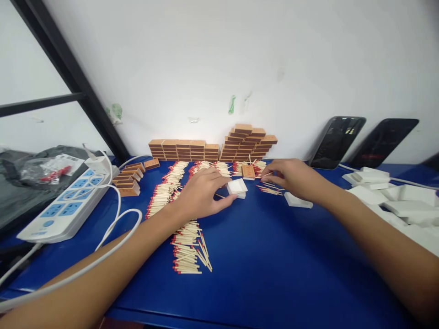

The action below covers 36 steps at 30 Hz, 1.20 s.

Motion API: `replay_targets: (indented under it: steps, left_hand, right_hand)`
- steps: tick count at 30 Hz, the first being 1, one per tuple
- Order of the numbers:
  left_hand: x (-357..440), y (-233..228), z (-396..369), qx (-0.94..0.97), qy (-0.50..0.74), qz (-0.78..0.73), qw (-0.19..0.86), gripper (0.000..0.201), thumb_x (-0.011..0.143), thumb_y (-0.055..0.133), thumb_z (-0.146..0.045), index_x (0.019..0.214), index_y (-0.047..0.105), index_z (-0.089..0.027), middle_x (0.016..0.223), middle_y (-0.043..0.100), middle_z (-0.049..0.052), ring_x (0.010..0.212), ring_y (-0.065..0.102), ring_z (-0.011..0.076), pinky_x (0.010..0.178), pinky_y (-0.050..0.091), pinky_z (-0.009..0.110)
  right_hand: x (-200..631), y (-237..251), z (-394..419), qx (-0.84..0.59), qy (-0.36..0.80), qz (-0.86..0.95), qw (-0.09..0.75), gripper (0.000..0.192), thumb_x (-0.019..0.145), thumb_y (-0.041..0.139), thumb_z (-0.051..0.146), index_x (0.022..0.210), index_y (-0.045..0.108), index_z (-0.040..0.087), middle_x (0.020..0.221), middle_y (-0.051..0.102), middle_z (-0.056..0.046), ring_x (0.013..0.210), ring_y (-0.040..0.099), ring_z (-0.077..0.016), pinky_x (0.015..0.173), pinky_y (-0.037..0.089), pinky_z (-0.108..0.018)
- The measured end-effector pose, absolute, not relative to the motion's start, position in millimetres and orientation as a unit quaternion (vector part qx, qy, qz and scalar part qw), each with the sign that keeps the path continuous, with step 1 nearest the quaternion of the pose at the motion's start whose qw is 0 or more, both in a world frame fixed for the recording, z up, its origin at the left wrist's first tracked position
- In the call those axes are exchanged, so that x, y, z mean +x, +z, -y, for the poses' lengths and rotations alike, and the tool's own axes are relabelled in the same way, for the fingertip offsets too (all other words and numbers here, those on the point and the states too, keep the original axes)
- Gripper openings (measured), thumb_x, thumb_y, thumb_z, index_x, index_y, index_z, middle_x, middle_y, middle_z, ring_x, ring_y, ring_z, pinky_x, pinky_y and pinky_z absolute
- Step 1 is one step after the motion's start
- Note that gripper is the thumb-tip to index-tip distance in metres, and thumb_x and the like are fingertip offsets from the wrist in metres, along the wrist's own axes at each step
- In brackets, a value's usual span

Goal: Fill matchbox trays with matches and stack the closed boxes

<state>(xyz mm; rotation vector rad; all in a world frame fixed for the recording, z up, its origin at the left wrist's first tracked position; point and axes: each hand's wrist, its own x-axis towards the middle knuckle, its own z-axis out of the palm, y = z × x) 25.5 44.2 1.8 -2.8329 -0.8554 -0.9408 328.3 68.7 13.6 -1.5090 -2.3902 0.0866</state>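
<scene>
My left hand (206,194) is closed at the edge of a small white matchbox tray (237,187), thumb in front and fingers behind. My right hand (288,176) pinches a match (266,174) over a small loose pile of matches (270,188). Between the hands, behind the tray, lies a brown matchbox cover (248,172). Another white tray (297,200) rests on the table below my right hand. Long rows of red-tipped matches (187,249) run beside and under my left hand, which hides part of them.
Stacked brown matchboxes (183,150) line the wall, with a taller stack (245,141) to their right. More covers (128,178) stand left, near a white power strip (68,201) and its cable. Two phones (338,142) lean on the wall. White trays (398,196) heap at right.
</scene>
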Motion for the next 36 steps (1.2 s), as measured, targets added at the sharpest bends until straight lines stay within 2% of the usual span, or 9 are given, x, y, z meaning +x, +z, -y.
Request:
replay_targets:
  steps: [5, 9, 17, 22, 26, 29, 32, 36]
  left_hand:
    - [26, -2, -45, -0.910, -0.317, 0.268, 0.017, 0.031, 0.100, 0.066, -0.042, 0.111, 0.075, -0.014, 0.089, 0.074, 0.008, 0.087, 0.065, 0.0236, 0.081, 0.052, 0.038]
    - [25, -3, -46, -0.916, -0.310, 0.255, 0.016, 0.029, 0.100, 0.068, -0.042, 0.107, 0.075, -0.015, 0.085, 0.073, 0.007, 0.085, 0.064, 0.0231, 0.079, 0.051, 0.037]
    - [25, -1, -44, -0.919, -0.306, 0.247, 0.028, 0.030, 0.101, 0.066, -0.043, 0.109, 0.073, -0.015, 0.085, 0.071, 0.007, 0.086, 0.063, 0.0230, 0.079, 0.050, 0.037]
    - [25, -2, -45, -0.919, -0.304, 0.248, 0.028, 0.030, 0.101, 0.066, -0.042, 0.108, 0.074, -0.015, 0.085, 0.071, 0.007, 0.087, 0.064, 0.0229, 0.082, 0.051, 0.037]
    - [25, -1, -46, -0.919, -0.299, 0.258, 0.025, 0.029, 0.100, 0.067, -0.043, 0.105, 0.075, -0.015, 0.084, 0.072, 0.007, 0.085, 0.063, 0.0228, 0.078, 0.050, 0.037]
    - [25, -1, -46, -0.918, -0.301, 0.257, 0.020, 0.028, 0.100, 0.067, -0.042, 0.108, 0.075, -0.015, 0.085, 0.072, 0.006, 0.084, 0.063, 0.0226, 0.077, 0.050, 0.036]
    - [25, -1, -45, -0.919, -0.299, 0.256, 0.023, 0.030, 0.100, 0.067, -0.043, 0.108, 0.075, -0.015, 0.088, 0.073, 0.008, 0.087, 0.065, 0.0235, 0.079, 0.052, 0.037]
    - [25, -2, -45, -0.922, -0.286, 0.260, 0.012, 0.030, 0.100, 0.067, -0.043, 0.110, 0.075, -0.016, 0.089, 0.074, 0.008, 0.089, 0.066, 0.0242, 0.083, 0.053, 0.039]
  right_hand:
    - [326, 14, -70, -0.534, 0.031, 0.834, 0.138, 0.026, 0.096, 0.059, 0.037, 0.094, 0.079, 0.022, 0.095, 0.080, -0.008, 0.085, 0.071, -0.0255, 0.072, 0.048, -0.033]
    - [329, 9, -73, -0.539, 0.008, 0.833, 0.124, 0.027, 0.098, 0.055, 0.035, 0.096, 0.080, 0.024, 0.099, 0.082, -0.008, 0.088, 0.073, -0.0265, 0.074, 0.048, -0.033]
    - [334, 9, -73, -0.545, -0.020, 0.834, 0.085, 0.031, 0.102, 0.053, 0.036, 0.089, 0.077, 0.023, 0.090, 0.080, -0.009, 0.077, 0.070, -0.0237, 0.066, 0.043, -0.031]
    - [334, 9, -74, -0.538, 0.006, 0.838, 0.093, 0.029, 0.101, 0.052, 0.032, 0.094, 0.079, 0.022, 0.099, 0.081, -0.009, 0.087, 0.072, -0.0252, 0.073, 0.047, -0.033]
    - [333, 8, -73, -0.546, 0.002, 0.832, 0.098, 0.027, 0.099, 0.055, 0.035, 0.091, 0.078, 0.024, 0.097, 0.080, -0.008, 0.086, 0.071, -0.0252, 0.072, 0.046, -0.033]
    - [333, 11, -72, -0.558, 0.016, 0.821, 0.116, 0.023, 0.096, 0.057, 0.035, 0.088, 0.076, 0.024, 0.090, 0.079, -0.006, 0.078, 0.069, -0.0235, 0.070, 0.045, -0.033]
    - [331, 16, -70, -0.557, 0.009, 0.813, 0.171, 0.021, 0.093, 0.059, 0.035, 0.086, 0.074, 0.023, 0.086, 0.077, -0.006, 0.076, 0.066, -0.0233, 0.070, 0.045, -0.034]
    - [321, 24, -62, -0.548, 0.107, 0.785, 0.269, 0.026, 0.093, 0.062, 0.046, 0.090, 0.075, 0.023, 0.084, 0.077, -0.005, 0.073, 0.066, -0.0219, 0.069, 0.048, -0.034]
